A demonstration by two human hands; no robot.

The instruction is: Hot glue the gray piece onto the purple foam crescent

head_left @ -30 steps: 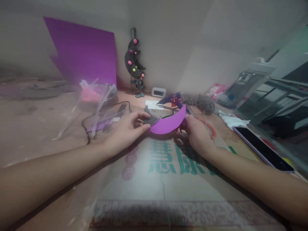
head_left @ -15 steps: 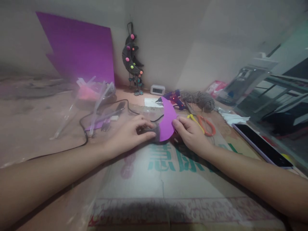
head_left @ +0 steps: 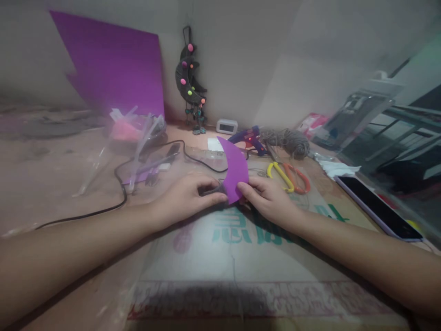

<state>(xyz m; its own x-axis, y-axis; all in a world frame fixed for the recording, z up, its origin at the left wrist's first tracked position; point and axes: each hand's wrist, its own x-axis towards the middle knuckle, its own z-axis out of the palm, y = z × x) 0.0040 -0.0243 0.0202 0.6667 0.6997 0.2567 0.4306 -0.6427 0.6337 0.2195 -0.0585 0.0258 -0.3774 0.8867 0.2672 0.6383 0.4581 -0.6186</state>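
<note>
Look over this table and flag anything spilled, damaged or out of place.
Nothing looks spilled or damaged. Only the black cord looks untidy, straggling in loose bends across the table beyond the left hand.

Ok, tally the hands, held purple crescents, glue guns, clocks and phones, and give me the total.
Left hand and right hand: 2
Purple crescent: 1
Glue gun: 1
Clock: 1
Phone: 1
Total: 6

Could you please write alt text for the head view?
The left hand and right hand hold a purple crescent over a printed surface. Behind are a glue gun, grey yarn and a dark crescent ornament with coloured dots.
</note>
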